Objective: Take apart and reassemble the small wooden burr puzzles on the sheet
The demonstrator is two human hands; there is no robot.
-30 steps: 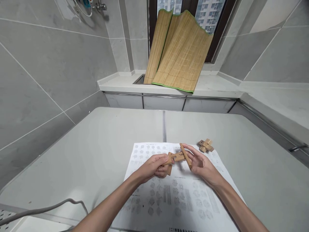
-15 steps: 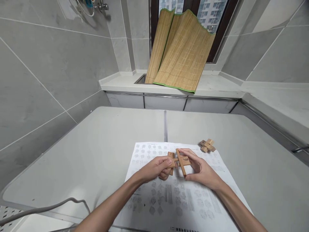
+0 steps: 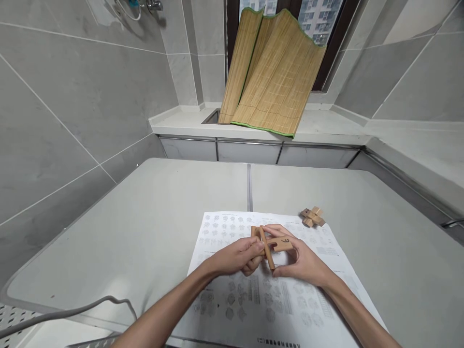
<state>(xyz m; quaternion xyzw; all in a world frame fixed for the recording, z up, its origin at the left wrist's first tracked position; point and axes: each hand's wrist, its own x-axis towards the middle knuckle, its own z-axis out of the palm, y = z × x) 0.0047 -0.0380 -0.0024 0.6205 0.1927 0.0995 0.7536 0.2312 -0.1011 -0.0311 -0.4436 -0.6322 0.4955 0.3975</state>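
Observation:
Above the printed sheet [image 3: 217,299], several notched wooden pieces are held together between both hands. My left hand [image 3: 242,255] is closed on their left end, its thumb on top. My right hand [image 3: 299,256] curves around the right side, fingertips and thumb at the two ends of a narrow wooden bar [image 3: 267,249] that lies slanted across the others. A flat notched piece [image 3: 282,243] with a dark mark sticks out to the right of the bar. Where the pieces meet is partly hidden by my left fingers.
An assembled wooden cross-shaped block [image 3: 312,217] rests at the sheet's upper right corner. The white table [image 3: 108,232] has a seam down its middle. A grey cable [image 3: 72,313] runs at lower left. Behind, a bamboo mat [image 3: 275,77] leans on the ledge by the window.
The slanted bar has moved left, closer to my left hand. More of the marked piece now shows to its right, with its notch visible. The camera view has shifted slightly.

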